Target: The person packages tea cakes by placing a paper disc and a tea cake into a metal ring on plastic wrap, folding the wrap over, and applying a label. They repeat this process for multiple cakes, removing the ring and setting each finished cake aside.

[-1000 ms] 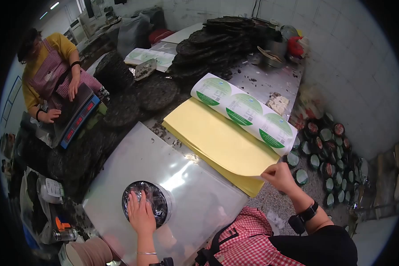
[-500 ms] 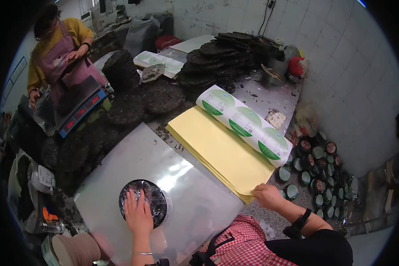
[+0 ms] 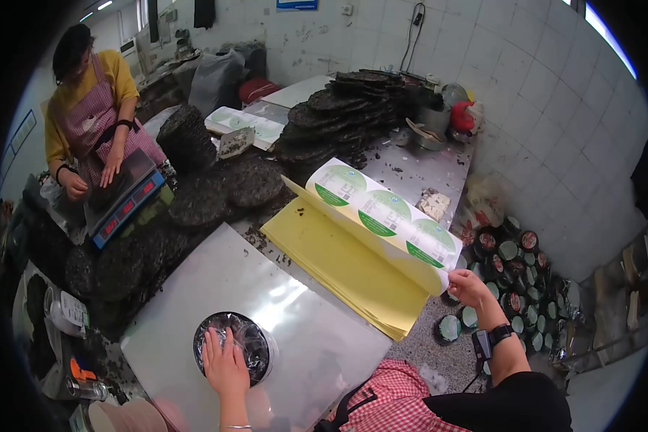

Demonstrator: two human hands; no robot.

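My left hand (image 3: 225, 365) lies with fingers stretched on a round black tub (image 3: 255, 338) wrapped in clear film. The tub sits on a shiny metal sheet (image 3: 324, 335). To the right, my right hand (image 3: 468, 286) pinches the near corner of a label sheet (image 3: 381, 209), white with round green-and-white labels. This sheet is lifted and curled back over a stack of yellow backing paper (image 3: 338, 263). A dark watch is strapped on my right wrist.
Dark round cakes (image 3: 345, 115) are piled behind the paper. A person (image 3: 97, 115) in a checked apron works at a blue scale (image 3: 127, 209), far left. Several labelled tubs (image 3: 518, 295) lie heaped at right. A spool (image 3: 126, 416) stands near left.
My right hand has moved up and away with the label sheet's corner, peeling it off the yellow stack. My left hand stays on the tub. The other person's hands have shifted over the scale.
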